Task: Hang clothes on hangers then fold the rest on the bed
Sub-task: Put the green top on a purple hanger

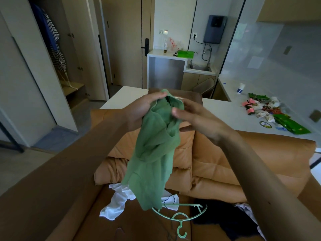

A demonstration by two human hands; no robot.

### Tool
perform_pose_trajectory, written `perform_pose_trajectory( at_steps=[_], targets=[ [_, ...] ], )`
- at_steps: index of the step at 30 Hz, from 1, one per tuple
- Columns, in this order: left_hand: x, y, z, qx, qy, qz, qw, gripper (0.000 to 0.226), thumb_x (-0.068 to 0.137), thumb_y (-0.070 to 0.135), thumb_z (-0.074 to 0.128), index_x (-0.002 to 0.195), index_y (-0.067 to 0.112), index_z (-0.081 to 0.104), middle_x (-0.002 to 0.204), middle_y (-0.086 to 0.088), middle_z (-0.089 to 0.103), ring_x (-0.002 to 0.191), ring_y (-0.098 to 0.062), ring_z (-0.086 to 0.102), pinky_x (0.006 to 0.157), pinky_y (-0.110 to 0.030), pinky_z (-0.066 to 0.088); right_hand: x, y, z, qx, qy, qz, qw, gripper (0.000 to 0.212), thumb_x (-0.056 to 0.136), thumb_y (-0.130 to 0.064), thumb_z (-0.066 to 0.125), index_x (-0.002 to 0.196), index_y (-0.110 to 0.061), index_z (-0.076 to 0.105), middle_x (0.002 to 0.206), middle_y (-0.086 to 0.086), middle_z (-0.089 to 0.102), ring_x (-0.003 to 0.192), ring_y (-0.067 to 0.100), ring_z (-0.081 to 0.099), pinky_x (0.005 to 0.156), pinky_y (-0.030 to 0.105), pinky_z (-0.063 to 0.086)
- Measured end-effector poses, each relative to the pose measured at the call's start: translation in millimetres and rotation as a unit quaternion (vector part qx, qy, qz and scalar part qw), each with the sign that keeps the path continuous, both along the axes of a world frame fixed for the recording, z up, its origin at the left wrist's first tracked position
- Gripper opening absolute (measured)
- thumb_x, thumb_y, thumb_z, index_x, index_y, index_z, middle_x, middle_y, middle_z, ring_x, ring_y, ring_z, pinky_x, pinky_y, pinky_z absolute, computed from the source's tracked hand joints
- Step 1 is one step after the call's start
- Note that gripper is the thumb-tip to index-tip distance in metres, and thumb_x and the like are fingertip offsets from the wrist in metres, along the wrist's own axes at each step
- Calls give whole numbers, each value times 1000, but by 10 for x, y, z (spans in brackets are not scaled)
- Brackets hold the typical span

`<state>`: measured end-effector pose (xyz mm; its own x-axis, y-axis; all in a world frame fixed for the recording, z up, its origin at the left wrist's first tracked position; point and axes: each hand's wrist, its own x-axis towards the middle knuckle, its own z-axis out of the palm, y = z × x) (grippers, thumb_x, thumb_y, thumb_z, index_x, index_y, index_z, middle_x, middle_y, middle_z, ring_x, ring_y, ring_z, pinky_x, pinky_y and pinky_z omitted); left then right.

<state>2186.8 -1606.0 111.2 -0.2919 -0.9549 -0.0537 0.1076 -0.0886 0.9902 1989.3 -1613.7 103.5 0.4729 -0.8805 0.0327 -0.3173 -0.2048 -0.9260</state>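
While L hand (pixel 139 112) fingers grip its bunched top, green garment (pixel 152 153) hangs crumpled; R hand (pixel 199 119) fingers spread.

The room is bright with soft daylight. The shiny wall (pixel 271 54) on the right has pale, washed-out glare. Both arms (pixel 52 180) look dark and shadowy low down. The right hand (pixel 196 117) is a little blurry (mostly its fingertips (pixel 175 111)). Straight lines, like the wardrobe door (pixel 26 75), bend near the edges.
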Motion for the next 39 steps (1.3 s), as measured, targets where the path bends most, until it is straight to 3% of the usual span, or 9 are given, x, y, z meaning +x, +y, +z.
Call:
perform_pose_trajectory(
  at_steps=[2, 8, 15, 24, 27, 30, 33, 36, 39],
  targets=[
    [-11, 22, 28, -4, -12, -21, 1000, 41, 102, 41, 44, 102, 11, 71, 102, -10, 74, 93, -23, 71, 83, -32, 60, 147, -12, -68, -39, -8, -22, 999, 55, 83, -40, 79, 130, -19, 57, 118, -2, 71, 105, 15, 71, 88, 39, 60],
    [206, 22, 55, -75, -107, -11, 991, 49, 93, 46, 56, 119, 7, 68, 117, -12, 72, 110, -30, 68, 100, -40, 51, 53, -179, -119, -145, 3, -120, 982, 5, 91, -1, 60, 94, -3, 62, 92, 16, 68, 80, 27, 69, 70, 51, 60],
    [463, 11, 67, -210, -319, 38, 923, 22, 89, 32, 74, 104, 16, 75, 99, 3, 77, 90, -13, 74, 87, -34, 60, -187, -303, 44, -267, 34, -272, 924, 13, 82, 6, 45, 87, -4, 52, 75, 4, 53, 70, 21, 49, 67, 53, 48],
    [553, -103, 52, -276, -399, 71, 871, 53, 97, 64, 42, 74, 24, 67, 69, -9, 61, 65, -16, 59, 69, -38, 47, 41, -220, 269, -156, -67, -239, 956, 18, 102, -19, 52, 87, -14, 59, 79, 0, 59, 69, 6, 55, 62, 19, 46],
    [640, -151, -14, -247, -381, 90, 886, 85, 86, 80, 35, 93, 0, 64, 77, -15, 59, 74, -21, 56, 82, -58, 52, 76, -235, 398, -115, -77, -220, 966, 24, 101, -21, 53, 100, -2, 69, 93, 16, 72, 82, 18, 68, 75, 33, 56],
    [613, -107, -25, -223, -352, 87, 905, 92, 81, 87, 37, 107, 4, 65, 91, -7, 61, 85, -24, 61, 94, -65, 45, 126, -213, 517, -73, -99, -219, 968, 25, 101, -22, 54, 110, -6, 72, 95, 11, 75, 82, 20, 73, 74, 33, 60],
    [395, 41, 58, -235, -347, 44, 907, 79, 81, 81, 50, 128, 18, 54, 123, -6, 64, 111, -20, 63, 101, -49, 50, 262, -179, 612, -19, -139, -209, 968, 22, 101, -19, 54, 108, -9, 72, 88, 7, 75, 72, 19, 73, 65, 31, 61],
    [87, 170, 107, -290, -276, 5, 916, 113, 66, 61, 80, 154, 26, 19, 145, 13, 44, 129, 6, 47, 103, -15, 41, 451, -130, 632, 36, -161, -201, 966, 20, 100, -15, 53, 95, -5, 70, 85, 16, 73, 71, 28, 72, 66, 38, 61],
    [-109, 108, 10, -345, -313, 59, 883, 109, 68, 40, 90, 153, 23, 23, 136, 8, 56, 121, -2, 57, 103, -24, 47, 560, -108, 528, 69, -224, -193, 953, 20, 98, -7, 53, 83, -6, 65, 69, 12, 68, 59, 22, 69, 54, 30, 57]
  ],
)
